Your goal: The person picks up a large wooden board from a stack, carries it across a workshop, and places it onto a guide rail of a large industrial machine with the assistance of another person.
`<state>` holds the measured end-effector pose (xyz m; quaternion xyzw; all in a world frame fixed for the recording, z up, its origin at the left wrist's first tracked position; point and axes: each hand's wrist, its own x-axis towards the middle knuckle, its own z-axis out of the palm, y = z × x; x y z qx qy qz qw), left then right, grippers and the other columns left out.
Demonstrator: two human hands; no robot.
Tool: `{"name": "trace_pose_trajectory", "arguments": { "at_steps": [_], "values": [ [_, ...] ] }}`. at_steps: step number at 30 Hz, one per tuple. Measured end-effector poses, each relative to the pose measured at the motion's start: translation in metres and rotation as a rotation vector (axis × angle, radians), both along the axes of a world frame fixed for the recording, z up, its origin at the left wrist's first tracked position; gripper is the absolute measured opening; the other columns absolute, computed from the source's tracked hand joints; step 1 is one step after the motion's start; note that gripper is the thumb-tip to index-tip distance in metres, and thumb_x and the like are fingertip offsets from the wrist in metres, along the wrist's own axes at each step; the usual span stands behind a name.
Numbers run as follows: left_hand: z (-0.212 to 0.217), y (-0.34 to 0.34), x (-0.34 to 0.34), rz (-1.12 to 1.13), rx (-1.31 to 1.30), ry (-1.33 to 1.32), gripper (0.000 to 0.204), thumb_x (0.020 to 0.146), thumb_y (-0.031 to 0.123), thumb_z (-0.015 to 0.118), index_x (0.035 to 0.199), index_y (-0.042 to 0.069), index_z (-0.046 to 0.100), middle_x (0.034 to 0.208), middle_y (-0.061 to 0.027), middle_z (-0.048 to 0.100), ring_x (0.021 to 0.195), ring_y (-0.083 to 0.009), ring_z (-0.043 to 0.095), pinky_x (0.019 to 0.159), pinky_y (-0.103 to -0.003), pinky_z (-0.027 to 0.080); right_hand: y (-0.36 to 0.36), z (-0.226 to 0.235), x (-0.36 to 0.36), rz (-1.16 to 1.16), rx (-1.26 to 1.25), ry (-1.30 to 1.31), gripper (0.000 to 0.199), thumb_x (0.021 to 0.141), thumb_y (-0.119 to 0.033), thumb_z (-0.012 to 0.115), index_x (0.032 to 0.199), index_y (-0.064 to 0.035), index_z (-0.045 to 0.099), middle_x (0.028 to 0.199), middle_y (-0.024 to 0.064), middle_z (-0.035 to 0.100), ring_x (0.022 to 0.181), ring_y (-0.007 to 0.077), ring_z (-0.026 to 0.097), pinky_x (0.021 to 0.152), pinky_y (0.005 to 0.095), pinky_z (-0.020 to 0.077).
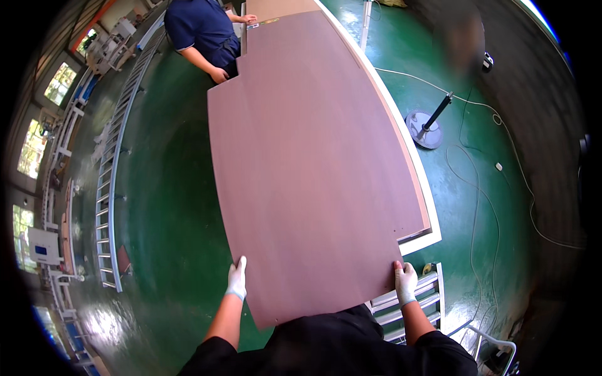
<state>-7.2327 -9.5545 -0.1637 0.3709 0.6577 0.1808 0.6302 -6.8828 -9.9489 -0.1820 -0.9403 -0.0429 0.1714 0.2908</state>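
Observation:
A large pinkish-brown board (307,156), with corners notched out, stretches from my body to the far end of the view. My left hand (236,278), in a white glove, grips its left edge near the close end. My right hand (406,281), also gloved, holds the opposite edge, its thumb on top; the fingers beneath are hidden. Under the board's right side shows a white-edged panel (417,242), partly covered. At the far left a person in a navy shirt (199,25) stands beside the board, one hand (219,75) at its notched edge.
Just right of my right hand is a metal roller conveyor (433,291). A round-based stand (424,130) and loose cables (480,188) occupy the green floor on the right. A long roller track (111,188) runs along the left, with machines and windows beyond.

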Motion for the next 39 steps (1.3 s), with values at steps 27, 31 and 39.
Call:
{"name": "trace_pose_trajectory", "arguments": {
  "at_steps": [27,31,39],
  "values": [
    [-0.049,0.005,0.157,-0.56,0.777,0.367,0.08,0.096,0.032,0.065,0.154,-0.006,0.025,0.155,-0.0327,0.034,0.142,-0.0464,0.038,0.118,-0.044,0.035,0.064,-0.03,0.165,0.19,-0.284,-0.527,0.069,0.101,-0.047,0.053,0.146,0.0041,0.044,0.136,0.0304,0.056,0.125,0.0462,0.055,0.106,0.0489,0.0448],
    [-0.039,0.027,0.129,-0.685,0.688,0.141,0.076,0.1,0.028,0.058,0.158,-0.002,0.02,0.16,-0.0319,0.027,0.148,-0.0466,0.028,0.122,-0.044,0.027,0.107,-0.013,0.136,0.09,-0.567,-0.482,0.066,0.103,-0.047,0.046,0.147,0.0024,0.043,0.148,0.0256,0.048,0.138,0.0406,0.043,0.115,0.0473,0.035],
    [-0.045,0.015,-0.092,-1.266,0.185,-0.144,0.047,0.106,0.032,0.047,0.139,-0.001,0.055,0.13,-0.0219,0.065,0.119,-0.0379,0.062,0.103,-0.04,0.047,0.31,-0.018,-0.071,0.548,-0.54,-0.588,0.077,0.099,-0.047,0.053,0.156,0.0005,0.031,0.161,0.0299,0.027,0.152,0.0458,0.021,0.124,0.0581,0.0095]
  ]
}}
